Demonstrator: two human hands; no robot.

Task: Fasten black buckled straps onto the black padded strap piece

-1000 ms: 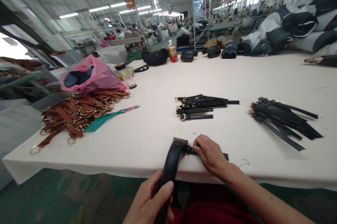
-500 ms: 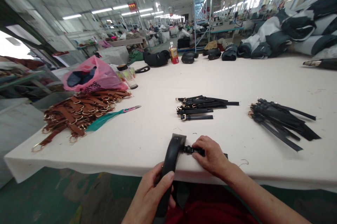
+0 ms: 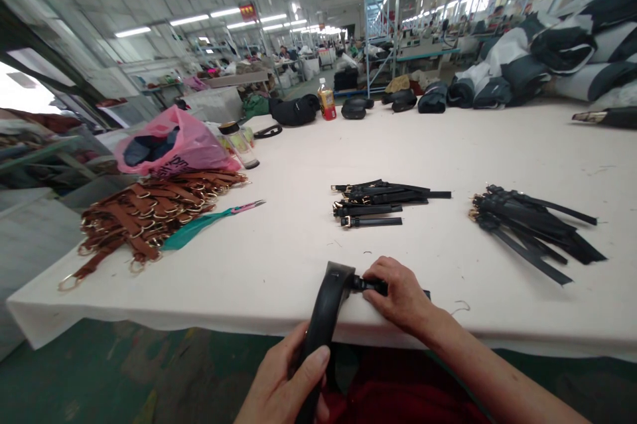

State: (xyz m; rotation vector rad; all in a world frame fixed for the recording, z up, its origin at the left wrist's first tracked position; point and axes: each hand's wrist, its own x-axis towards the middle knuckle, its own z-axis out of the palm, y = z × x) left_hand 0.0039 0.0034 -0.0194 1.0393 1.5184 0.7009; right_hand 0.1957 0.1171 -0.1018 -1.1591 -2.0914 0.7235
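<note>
Your left hand [image 3: 288,381] has its fingers wrapped round the wide black strap [image 3: 326,308] at the surface's [image 3: 279,258] near edge; your right hand's [image 3: 398,294] fingers pinch the thin buckled strap [image 3: 365,284] touching its far end.

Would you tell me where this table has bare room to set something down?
Bare cloth lies between the brown straps and the small black strap stack, and beyond that stack toward the bottle. It is crowded at the near edge by both hands and around the right black bundle.
</note>
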